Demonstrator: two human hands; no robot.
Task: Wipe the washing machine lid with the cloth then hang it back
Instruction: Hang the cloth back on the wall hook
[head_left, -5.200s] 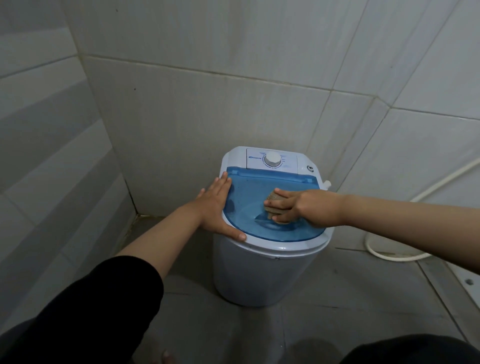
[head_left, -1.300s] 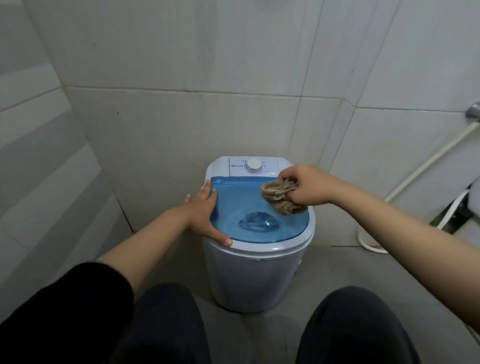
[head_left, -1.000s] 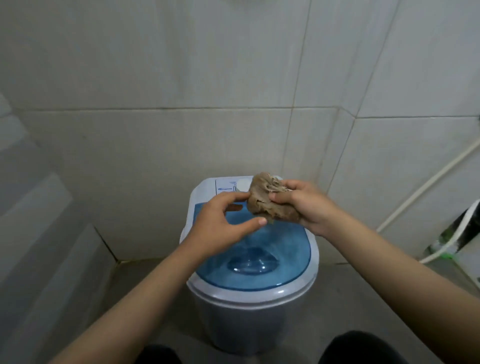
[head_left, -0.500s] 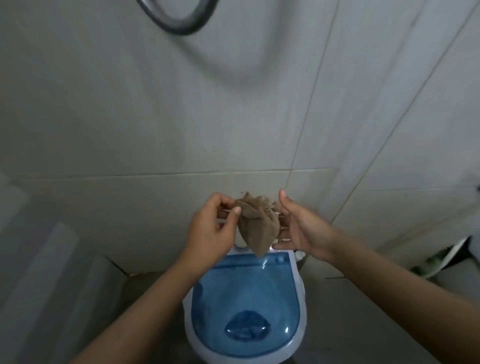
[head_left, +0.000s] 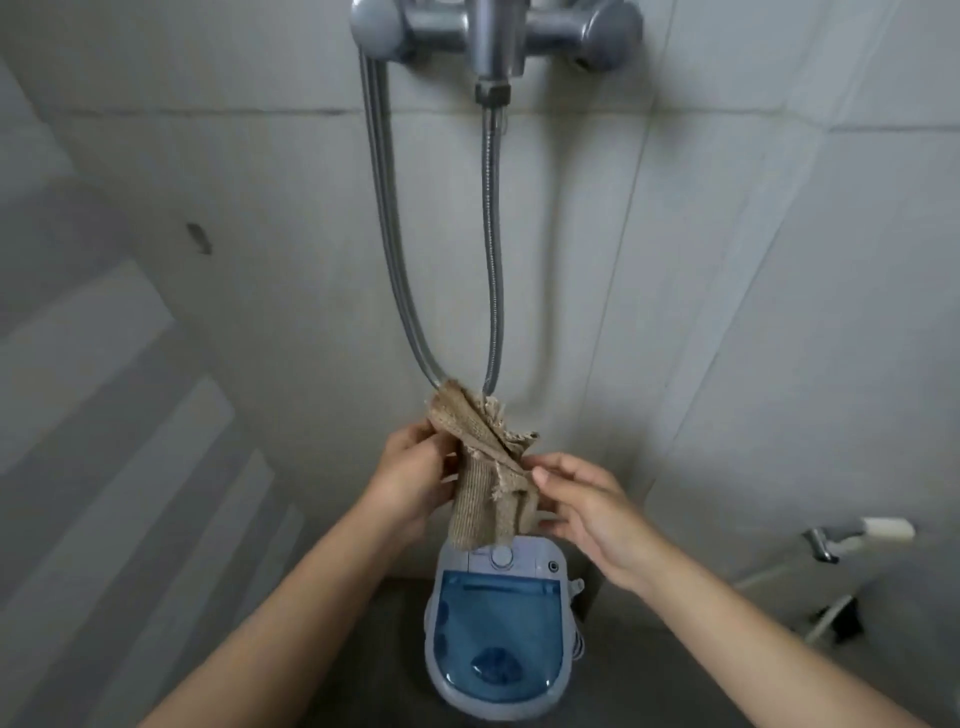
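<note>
Tiled wall; frayed tan cloth (head_left: 485, 467) draped over hose (head_left: 491, 260).

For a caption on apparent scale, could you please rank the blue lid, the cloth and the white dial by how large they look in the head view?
1. blue lid, largest.
2. cloth, somewhat smaller in the frame, though it is held up nearer the camera, so its true size against the lid is unsure.
3. white dial, clearly smallest.
</note>
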